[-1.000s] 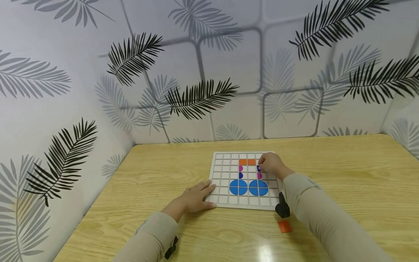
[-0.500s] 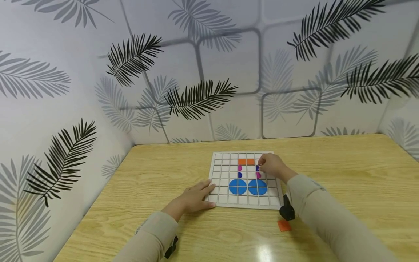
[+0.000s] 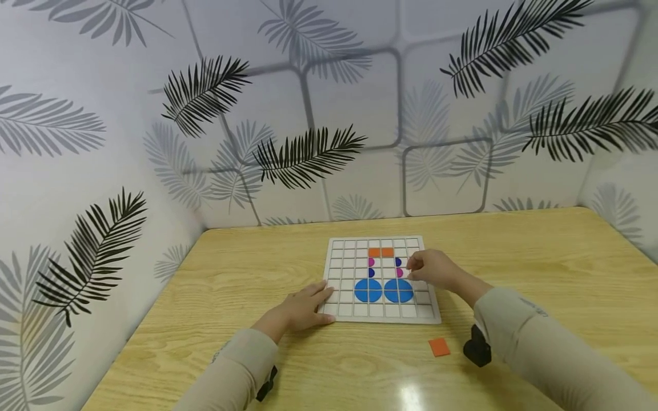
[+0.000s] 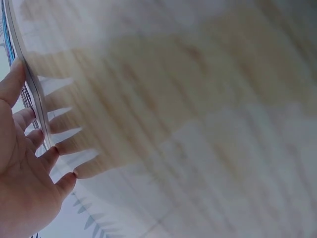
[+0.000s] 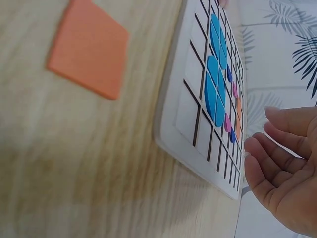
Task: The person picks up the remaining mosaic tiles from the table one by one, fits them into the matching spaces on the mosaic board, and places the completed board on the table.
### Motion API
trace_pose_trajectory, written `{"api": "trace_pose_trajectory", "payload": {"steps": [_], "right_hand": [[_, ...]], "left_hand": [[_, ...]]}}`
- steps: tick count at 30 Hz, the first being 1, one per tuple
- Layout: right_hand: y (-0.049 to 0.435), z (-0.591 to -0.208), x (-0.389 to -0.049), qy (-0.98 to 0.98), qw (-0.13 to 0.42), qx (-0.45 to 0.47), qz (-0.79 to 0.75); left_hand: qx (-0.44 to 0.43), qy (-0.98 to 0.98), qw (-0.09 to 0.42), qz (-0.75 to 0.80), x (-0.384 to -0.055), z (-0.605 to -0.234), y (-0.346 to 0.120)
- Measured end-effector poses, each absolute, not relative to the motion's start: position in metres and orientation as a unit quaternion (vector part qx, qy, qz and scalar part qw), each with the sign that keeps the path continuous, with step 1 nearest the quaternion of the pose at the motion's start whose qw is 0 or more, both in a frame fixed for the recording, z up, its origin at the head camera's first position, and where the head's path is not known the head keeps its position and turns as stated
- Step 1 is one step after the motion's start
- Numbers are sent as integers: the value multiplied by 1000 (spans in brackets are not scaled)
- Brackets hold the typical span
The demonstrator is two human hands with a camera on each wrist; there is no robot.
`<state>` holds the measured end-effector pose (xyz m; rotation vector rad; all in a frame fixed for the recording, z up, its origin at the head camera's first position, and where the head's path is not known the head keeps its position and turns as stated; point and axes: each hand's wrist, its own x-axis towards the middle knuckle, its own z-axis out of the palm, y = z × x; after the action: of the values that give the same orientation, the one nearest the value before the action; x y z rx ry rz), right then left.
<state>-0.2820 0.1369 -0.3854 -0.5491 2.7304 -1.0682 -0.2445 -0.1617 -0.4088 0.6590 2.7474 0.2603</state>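
A white gridded board [image 3: 345, 310] lies flat on the wooden table. My left hand [image 3: 303, 308] rests at its left edge, fingers extended and touching the rim. Above the board's right side is my right hand [image 3: 434, 268], its fingers loosely bent with nothing between them in the right wrist view. Two orange square tiles [image 3: 381, 252] sit near the top of the grid. Below are magenta [image 3: 371, 262] and dark blue [image 3: 372, 273] half-round pieces on the left, and dark blue [image 3: 398, 262] and magenta [image 3: 399, 273] ones on the right. Two blue circles [image 3: 368, 290] of quarter pieces sit lower.
A loose orange square tile [image 3: 439, 347] lies on the table [image 3: 247, 262] in front of the board's right corner. Behind the table stands a wall [image 3: 360, 182] with a leaf pattern.
My right hand has drawn back to the right from the dark blue half-round piece, which stays on the board. The left hand keeps its place on the board's edge.
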Motion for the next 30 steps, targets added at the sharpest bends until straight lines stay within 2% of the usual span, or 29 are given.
{"api": "trace_pose_trajectory", "payload": {"steps": [5,19,30], "right_hand": [[141,-382,-266,910,104,-176,-361],[159,-382,-219,903,127,-185,-367],[170,-389,-196,885,120,-269,-359]], "left_hand": [[225,958,151,93,-245,-409,-162],[229,957,152,94,-245,-412,-162],[231,956,151,94,-247,-411,-162]]}}
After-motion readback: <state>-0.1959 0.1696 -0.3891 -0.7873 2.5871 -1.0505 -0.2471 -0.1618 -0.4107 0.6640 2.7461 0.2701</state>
